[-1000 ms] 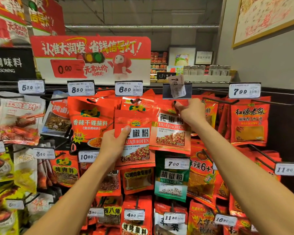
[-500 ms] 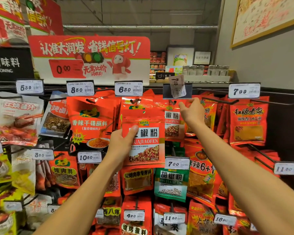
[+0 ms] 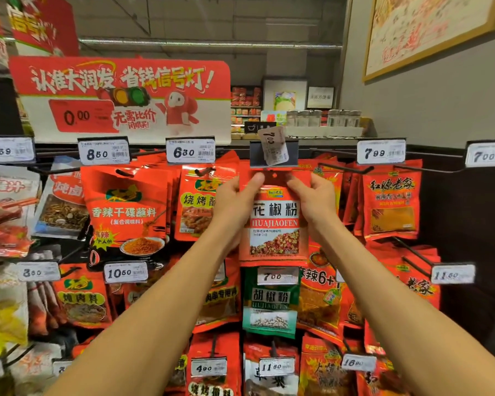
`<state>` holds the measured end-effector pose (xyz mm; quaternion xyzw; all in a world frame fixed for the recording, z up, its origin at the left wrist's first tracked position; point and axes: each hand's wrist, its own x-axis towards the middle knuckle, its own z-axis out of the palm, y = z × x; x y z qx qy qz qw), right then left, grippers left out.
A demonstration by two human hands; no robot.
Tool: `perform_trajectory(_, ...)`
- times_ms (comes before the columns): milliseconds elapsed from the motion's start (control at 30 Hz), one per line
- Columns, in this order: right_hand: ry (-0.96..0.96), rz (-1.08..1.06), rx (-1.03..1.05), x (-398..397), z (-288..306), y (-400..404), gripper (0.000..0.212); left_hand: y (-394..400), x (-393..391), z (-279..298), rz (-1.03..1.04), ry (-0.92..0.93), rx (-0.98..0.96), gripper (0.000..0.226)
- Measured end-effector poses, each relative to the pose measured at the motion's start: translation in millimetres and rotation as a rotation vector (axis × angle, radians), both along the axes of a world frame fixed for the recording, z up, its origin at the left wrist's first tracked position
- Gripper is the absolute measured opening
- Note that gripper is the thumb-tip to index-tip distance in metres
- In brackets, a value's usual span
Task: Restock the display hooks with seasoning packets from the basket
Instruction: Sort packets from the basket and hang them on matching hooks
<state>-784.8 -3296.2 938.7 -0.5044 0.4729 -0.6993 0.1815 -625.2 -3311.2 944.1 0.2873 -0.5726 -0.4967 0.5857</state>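
Both hands hold one red seasoning packet (image 3: 275, 224) up against a display of hanging packets. The left hand (image 3: 236, 207) pinches its top left corner, thumb in front; the right hand (image 3: 316, 204) pinches the top right corner. The packet's top edge sits just below a crooked price tag (image 3: 273, 145) reading 7.00. A green packet (image 3: 270, 302) hangs directly beneath.

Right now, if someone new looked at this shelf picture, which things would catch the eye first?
First, the two hands at centre: the left hand and the right hand pinch the top corners of a red huajiaofen packet, held up just under the crooked 7.00 price tag. Then the big red promotion sign at upper left, above the rows of hanging packets.
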Motion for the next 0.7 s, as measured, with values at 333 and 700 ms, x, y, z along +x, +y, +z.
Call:
perform_trajectory(333,0.034,-0.106,0.072,1,21,-2,0.031,-10,-13,22,0.198,-0.077,0.022,0.018)
perform_trajectory(700,0.026,-0.123,0.107,14,26,3,0.027,-4,-8,24,0.233,-0.100,0.059,0.030)
